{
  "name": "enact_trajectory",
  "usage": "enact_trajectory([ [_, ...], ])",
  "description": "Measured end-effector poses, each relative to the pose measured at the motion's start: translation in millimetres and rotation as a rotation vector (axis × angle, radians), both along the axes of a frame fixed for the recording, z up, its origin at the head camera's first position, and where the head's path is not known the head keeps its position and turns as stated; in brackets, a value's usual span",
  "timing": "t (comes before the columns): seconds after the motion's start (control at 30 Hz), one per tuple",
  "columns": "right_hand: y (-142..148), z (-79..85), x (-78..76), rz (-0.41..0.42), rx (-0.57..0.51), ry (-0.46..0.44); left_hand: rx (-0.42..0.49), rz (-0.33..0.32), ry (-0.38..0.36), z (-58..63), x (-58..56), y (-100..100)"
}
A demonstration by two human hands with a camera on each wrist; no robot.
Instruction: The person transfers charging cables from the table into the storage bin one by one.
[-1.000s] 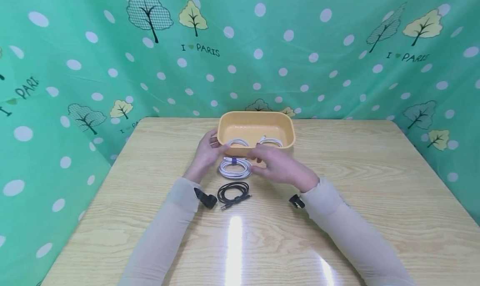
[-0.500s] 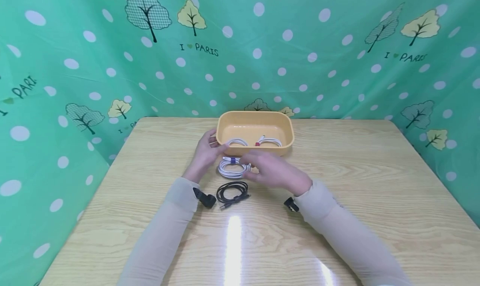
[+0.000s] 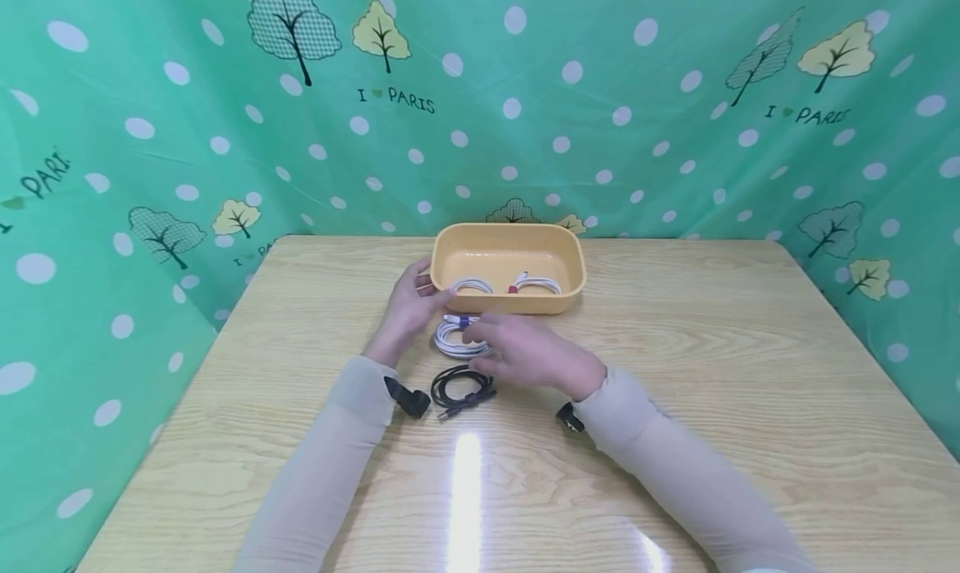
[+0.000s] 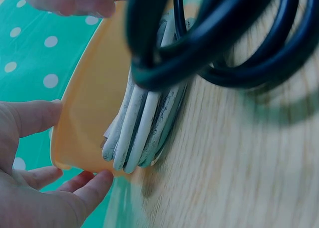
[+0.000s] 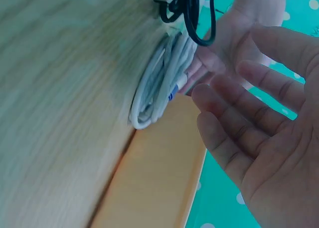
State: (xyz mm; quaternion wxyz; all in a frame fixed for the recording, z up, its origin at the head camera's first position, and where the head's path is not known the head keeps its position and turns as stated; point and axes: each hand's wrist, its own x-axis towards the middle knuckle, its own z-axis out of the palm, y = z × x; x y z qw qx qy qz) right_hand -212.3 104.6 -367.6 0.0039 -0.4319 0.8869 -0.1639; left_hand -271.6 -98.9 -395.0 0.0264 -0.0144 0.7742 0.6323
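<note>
My left hand [image 3: 407, 310] grips the left front corner of a yellow-orange plastic box [image 3: 517, 304], thumb at the front and fingers along the left side. Just in front of the box lies a coiled white cable [image 3: 448, 346] with a purple tie. My right hand [image 3: 528, 349] hovers over its right part with spread, slightly bent fingers and holds nothing; the right wrist view shows the bare palm [image 5: 284, 153]. Nearer to me is a coiled black cable [image 3: 467, 401], partly below the right fingertips in the head view. The left wrist view has this black cable [image 4: 199, 53] large and blurred in front.
Inside the box are two more white cable coils, one at the left [image 3: 472, 283] and one with a red tie at the right [image 3: 536, 282]. Everything stands on a light wooden table [image 3: 675, 323]. A green dotted cloth [image 3: 510, 139] hangs behind and beside it.
My right hand has moved left and toward me, from the box's front wall to over the white and black coils. The red tie has come into sight. My left hand stays at the box corner.
</note>
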Motion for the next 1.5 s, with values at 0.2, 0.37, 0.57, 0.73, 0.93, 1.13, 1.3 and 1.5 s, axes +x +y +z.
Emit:
enact_trajectory([
  [0.2,-5.7,-4.0,1.5,0.036,0.012,0.053,0.000,0.001,-0.001,0.3,-0.5,-0.3],
  [0.37,-10.6,-3.8,2.7,0.054,0.032,0.081,0.004,0.005,-0.002,-0.1,-0.3,-1.5],
  [0.57,-16.6,-1.0,2.5,0.059,0.066,0.072,0.000,0.008,0.001,-1.1,-0.9,-2.6],
  [0.73,-20.6,-2.6,2.3,0.062,0.081,0.100,0.006,0.004,0.003,-0.8,-0.4,-2.1],
  [0.93,-25.1,-4.0,1.9,0.078,0.091,0.111,0.001,0.003,-0.003,0.4,0.3,-1.3],
  [1.13,-30.0,-3.5,3.6,0.099,0.104,0.111,-0.012,0.000,-0.015,1.9,0.7,-0.4],
  [1.3,-32.7,-3.9,4.3,0.110,0.105,0.100,-0.014,-0.002,-0.012,1.4,0.5,-0.2],
  [1.5,-33.7,-6.6,3.5,0.096,0.131,0.122,-0.019,0.001,-0.009,1.2,-0.3,0.4],
])
